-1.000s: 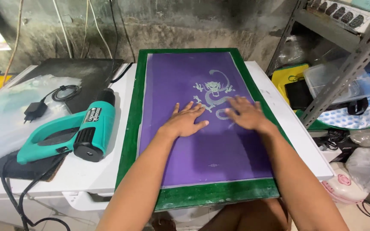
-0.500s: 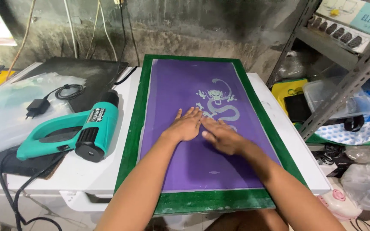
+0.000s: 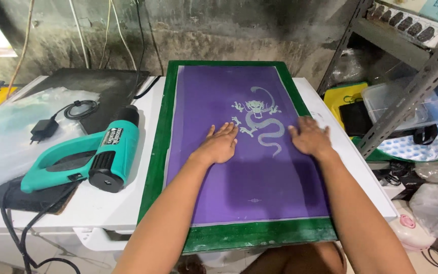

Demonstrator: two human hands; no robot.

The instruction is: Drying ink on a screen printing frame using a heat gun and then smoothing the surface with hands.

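Both palms flat, fingers extended, gripping nothing: left hand [image 3: 219,145] and right hand [image 3: 310,138] press on the purple mesh of one green-framed printing screen [image 3: 159,142], either side of one pale dragon stencil [image 3: 259,122]. Screen lies on the white table [image 3: 102,203]. To the left: one teal heat gun [image 3: 84,157], one black plug adapter [image 3: 43,130] with coiled cable. Metal shelving [image 3: 411,91] at right.

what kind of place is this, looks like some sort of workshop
Most likely a small screen-printing workshop. Both hands, left hand and right hand, press flat on a green-framed purple screen bearing a dragon design; a teal heat gun lies beside it, with metal shelving of supplies.
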